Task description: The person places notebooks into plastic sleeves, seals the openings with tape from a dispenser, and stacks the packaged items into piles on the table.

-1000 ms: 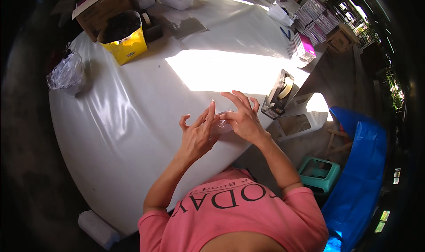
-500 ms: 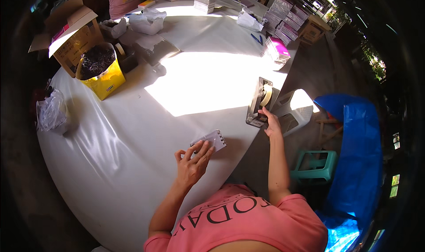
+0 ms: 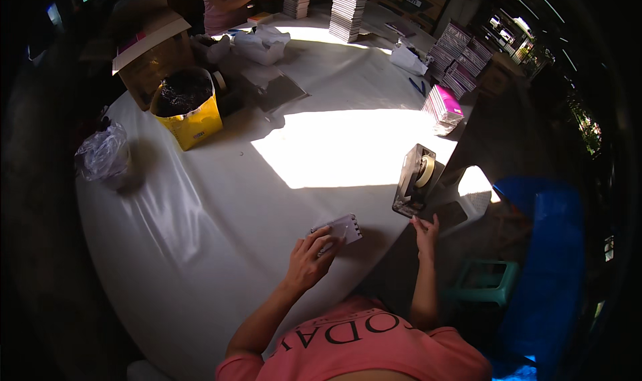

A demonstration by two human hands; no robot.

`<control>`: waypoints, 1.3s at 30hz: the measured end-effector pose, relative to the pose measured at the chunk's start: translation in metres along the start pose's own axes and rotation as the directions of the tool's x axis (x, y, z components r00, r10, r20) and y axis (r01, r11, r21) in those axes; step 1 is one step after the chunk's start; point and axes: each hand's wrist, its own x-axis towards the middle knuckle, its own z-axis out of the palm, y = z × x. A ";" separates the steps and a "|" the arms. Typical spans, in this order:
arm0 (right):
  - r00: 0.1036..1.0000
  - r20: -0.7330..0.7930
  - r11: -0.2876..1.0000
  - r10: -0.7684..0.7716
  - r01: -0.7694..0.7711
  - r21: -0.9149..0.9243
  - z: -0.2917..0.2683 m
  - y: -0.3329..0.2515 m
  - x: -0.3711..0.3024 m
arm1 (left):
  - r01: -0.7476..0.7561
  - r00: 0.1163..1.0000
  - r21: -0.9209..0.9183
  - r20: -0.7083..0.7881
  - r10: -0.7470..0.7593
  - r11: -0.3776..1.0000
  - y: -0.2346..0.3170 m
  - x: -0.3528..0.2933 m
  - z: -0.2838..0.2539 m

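A small spiral notepad [image 3: 347, 230] with a pale cover lies on the white-covered table, its black coil toward the right. My left hand [image 3: 309, 259] grips its near-left side, fingers bent over the cover. At the table's right edge stands a dark tape dispenser [image 3: 409, 183] carrying a roll of yellowish tape [image 3: 426, 171]. My right hand [image 3: 426, 237] is at the dispenser's near end. Its fingertips look pinched together there, with another finger raised apart. Whatever lies between them is too small to make out.
A yellow container [image 3: 200, 125] and an open carton [image 3: 164, 53] stand at the left. Stacked booklets [image 3: 447, 107] line the far right, near blue-handled pliers [image 3: 417, 86]. Beside the table are a grey-white plastic stool [image 3: 473, 192] and a green stool [image 3: 488, 280]. Another person [image 3: 231, 3] works at the far side.
My right hand has drawn back from beside the tape roll to the dispenser's near end. My left hand remains on the notepad. The whole view has shifted.
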 end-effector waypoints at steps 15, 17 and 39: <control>0.785 0.376 0.769 -0.493 0.191 0.610 0.017 -0.174 -0.107 | 0.101 0.992 -0.179 -0.061 -0.114 0.979 -0.005 -0.009 0.013; 0.789 0.481 0.739 -0.382 -0.052 0.672 0.029 -0.180 -0.119 | 0.094 0.988 -0.226 -0.100 -0.119 0.970 -0.006 -0.010 0.015; 0.865 0.460 0.964 -0.201 0.091 0.249 0.104 -0.077 -0.123 | 0.349 0.901 0.102 0.235 -0.363 0.932 0.023 0.023 -0.008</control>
